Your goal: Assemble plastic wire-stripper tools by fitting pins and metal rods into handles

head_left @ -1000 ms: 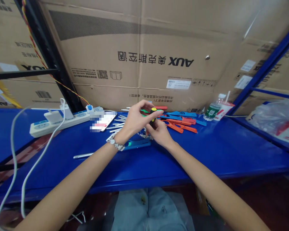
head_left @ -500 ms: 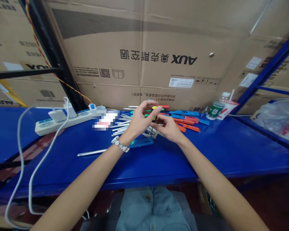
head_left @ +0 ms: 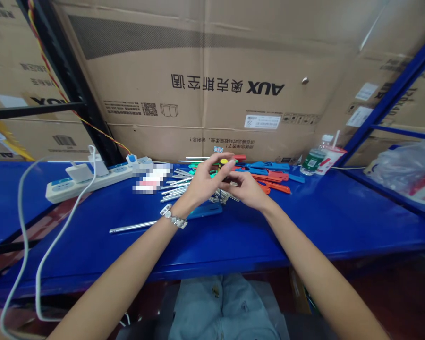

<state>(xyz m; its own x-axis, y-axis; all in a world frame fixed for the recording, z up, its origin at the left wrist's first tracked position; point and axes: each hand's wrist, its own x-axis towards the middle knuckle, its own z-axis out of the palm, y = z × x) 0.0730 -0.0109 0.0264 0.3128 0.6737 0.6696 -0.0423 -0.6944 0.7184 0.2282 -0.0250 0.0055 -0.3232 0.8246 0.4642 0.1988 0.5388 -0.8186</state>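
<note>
Yellow-topped tool [head_left: 224, 162] at left hand's fingertips, above blue table [head_left: 255, 245].

Held upright-ish near the table's back half, yellow end up, lower part hidden by fingers. Grasped around the top by left hand [head_left: 202, 183], thumb and fingers curved in. Right next to it, right hand [head_left: 248, 190], fingers curled in; can't tell if gripping anything. Just below, small metal parts [head_left: 227, 196] in a pile, then blue plastic piece [head_left: 208, 209] and single metal rod [head_left: 132, 227]. To the left, metal rods [head_left: 173, 191] and power strip [head_left: 85, 182]. To the right, orange pieces [head_left: 279, 187], bottle [head_left: 311, 162], cup [head_left: 329, 161].
</note>
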